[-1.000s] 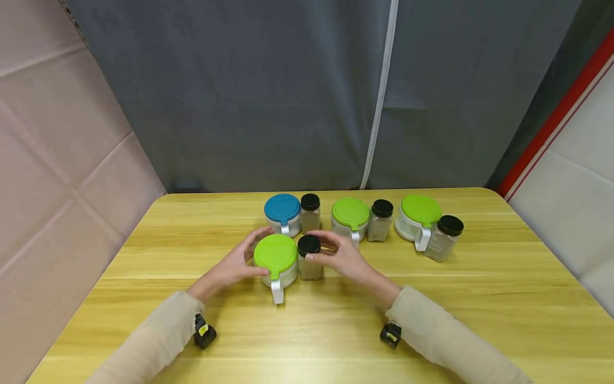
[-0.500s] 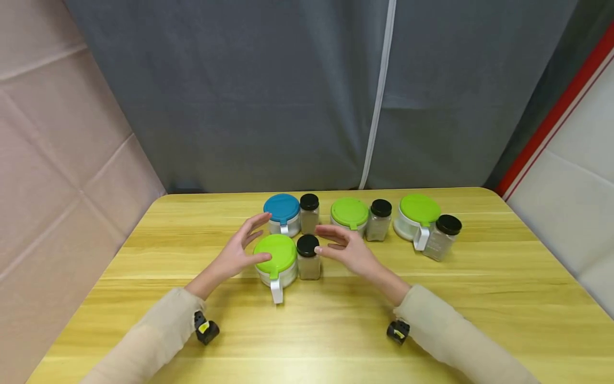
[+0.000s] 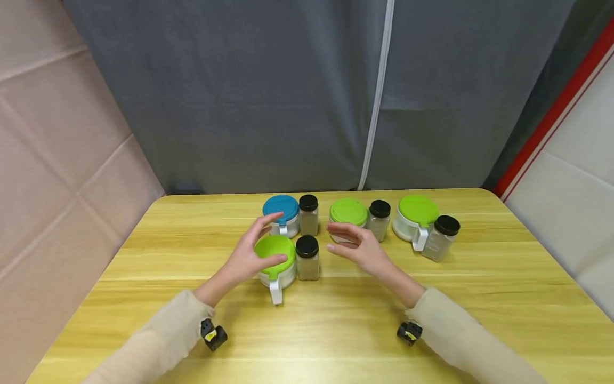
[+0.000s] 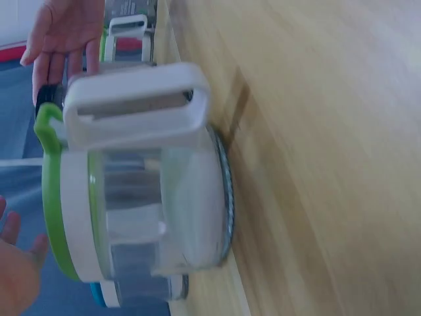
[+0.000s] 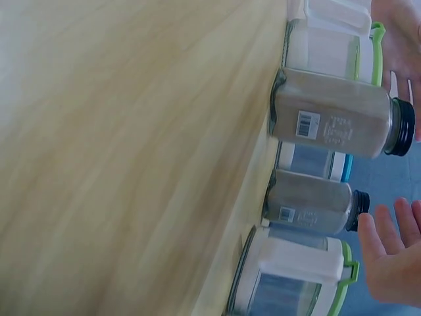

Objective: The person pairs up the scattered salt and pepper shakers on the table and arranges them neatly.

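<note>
My left hand [image 3: 245,260] hovers with spread fingers over the left side of the nearest green-lidded jar [image 3: 272,246], its thumb crossing above the lid. In the left wrist view this jar shows clear glass sides and a white handle [image 4: 138,108] facing me. Right beside it stands a square clear jar [image 3: 308,266] with a black cap, upright and with a barcode label in the right wrist view. My right hand [image 3: 362,249], fingers loosely bent and holding nothing, is in the air to the right of that jar, in front of another green-lidded jar [image 3: 346,209].
Behind the front pair stand a blue-lidded jar [image 3: 277,204] and a black-capped jar [image 3: 308,220]. Farther right are another black-capped jar [image 3: 379,221], a green-lidded jar [image 3: 416,209] and a black-capped jar [image 3: 438,242] by its handle. A grey curtain [image 3: 240,106] hangs behind the wooden table [image 3: 307,336].
My right hand has let go of the front black-capped jar and drawn away to the right. The left hand has come off the front green-lidded jar and risen over it.
</note>
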`<state>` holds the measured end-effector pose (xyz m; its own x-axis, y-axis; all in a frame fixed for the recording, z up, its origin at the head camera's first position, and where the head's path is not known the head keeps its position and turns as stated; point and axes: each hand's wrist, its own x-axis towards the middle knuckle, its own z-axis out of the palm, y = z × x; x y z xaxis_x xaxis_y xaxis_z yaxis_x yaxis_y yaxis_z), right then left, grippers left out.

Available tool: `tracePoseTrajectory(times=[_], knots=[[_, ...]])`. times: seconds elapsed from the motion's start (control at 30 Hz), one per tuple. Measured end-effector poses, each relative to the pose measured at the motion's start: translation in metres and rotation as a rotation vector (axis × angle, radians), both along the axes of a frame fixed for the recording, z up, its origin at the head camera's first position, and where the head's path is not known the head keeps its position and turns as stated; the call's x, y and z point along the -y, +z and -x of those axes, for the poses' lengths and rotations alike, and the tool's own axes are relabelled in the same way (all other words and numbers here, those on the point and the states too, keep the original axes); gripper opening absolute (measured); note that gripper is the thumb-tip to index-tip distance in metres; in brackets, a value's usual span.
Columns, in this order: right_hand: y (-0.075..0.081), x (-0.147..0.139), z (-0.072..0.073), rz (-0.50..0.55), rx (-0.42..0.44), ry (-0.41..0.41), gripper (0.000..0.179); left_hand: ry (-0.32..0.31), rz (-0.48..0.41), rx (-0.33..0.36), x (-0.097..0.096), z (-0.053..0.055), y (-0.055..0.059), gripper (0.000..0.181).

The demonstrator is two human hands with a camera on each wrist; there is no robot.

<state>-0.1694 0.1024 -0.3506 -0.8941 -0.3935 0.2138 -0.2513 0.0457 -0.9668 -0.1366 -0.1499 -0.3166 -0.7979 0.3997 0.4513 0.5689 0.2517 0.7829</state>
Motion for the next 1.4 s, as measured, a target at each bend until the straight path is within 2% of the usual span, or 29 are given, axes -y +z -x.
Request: tracePoseTrajectory(times=[0.1, 0.47, 0.87, 1.17, 1.4], knots=[[0.001, -0.005, -0.002, -0.007, -0.004, -0.010, 0.048, 0.011, 0.002, -0.006, -0.006, -0.004, 0.003, 0.070], [0.001, -0.022, -0.005, -0.024, -0.024, -0.033, 0.045, -0.026, -0.014, -0.031, -0.020, -0.009, 0.005, 0.068], [0.000, -0.038, -0.008, -0.046, -0.032, -0.071, 0.045, -0.051, -0.044, -0.022, -0.032, -0.018, 0.007, 0.067], [0.001, -0.050, -0.010, -0.070, -0.024, -0.085, 0.044, -0.042, 0.011, -0.019, -0.039, -0.022, 0.006, 0.062], [0.001, -0.059, -0.011, -0.080, -0.016, -0.101, 0.045, -0.074, 0.000, -0.066, -0.047, -0.024, 0.006, 0.063]])
